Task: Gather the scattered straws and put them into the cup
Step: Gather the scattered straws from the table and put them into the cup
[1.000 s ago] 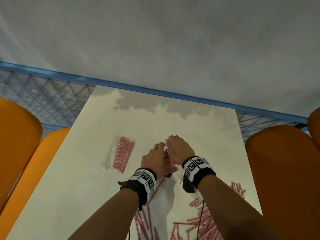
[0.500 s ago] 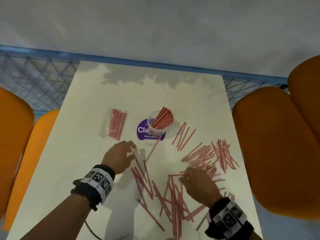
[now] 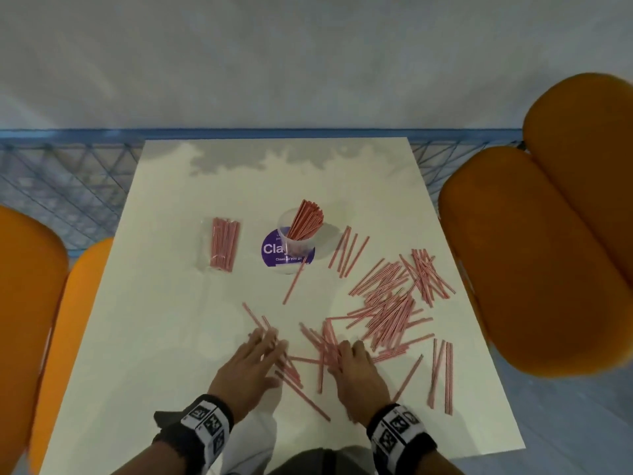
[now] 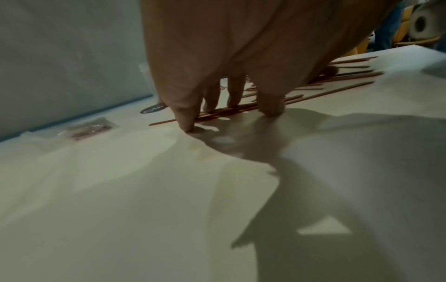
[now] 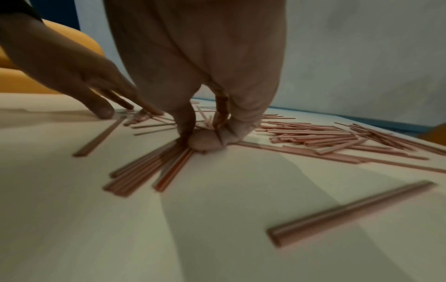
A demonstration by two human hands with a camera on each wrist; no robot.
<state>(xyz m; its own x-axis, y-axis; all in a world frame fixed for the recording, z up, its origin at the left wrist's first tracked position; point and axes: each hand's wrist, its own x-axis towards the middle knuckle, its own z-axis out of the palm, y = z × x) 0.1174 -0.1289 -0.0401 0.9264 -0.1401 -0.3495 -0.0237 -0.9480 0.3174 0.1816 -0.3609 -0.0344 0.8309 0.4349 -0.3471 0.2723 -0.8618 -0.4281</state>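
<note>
A clear cup [image 3: 297,225] with several pink straws in it stands at mid-table on a purple round sticker [image 3: 274,252]. Many pink straws [image 3: 390,299] lie scattered over the table's right and front. My left hand [image 3: 267,341] lies flat with straight fingers, and its fingertips [image 4: 187,124] press on several straws [image 4: 224,112]. My right hand [image 3: 342,351] is just right of it. The right hand [image 5: 207,137] pinches a small bunch of straws [image 5: 149,167] between thumb and fingers against the table.
A clear packet of straws [image 3: 224,243] lies left of the cup. Orange chairs stand at the right [image 3: 534,255] and the left [image 3: 30,289] of the white table [image 3: 164,337]. A blue mesh rail [image 3: 68,180] runs behind the far edge.
Both hands have come back from the cup to the near straws. The left hand has gone flat onto them and the right hand has closed on a bunch.
</note>
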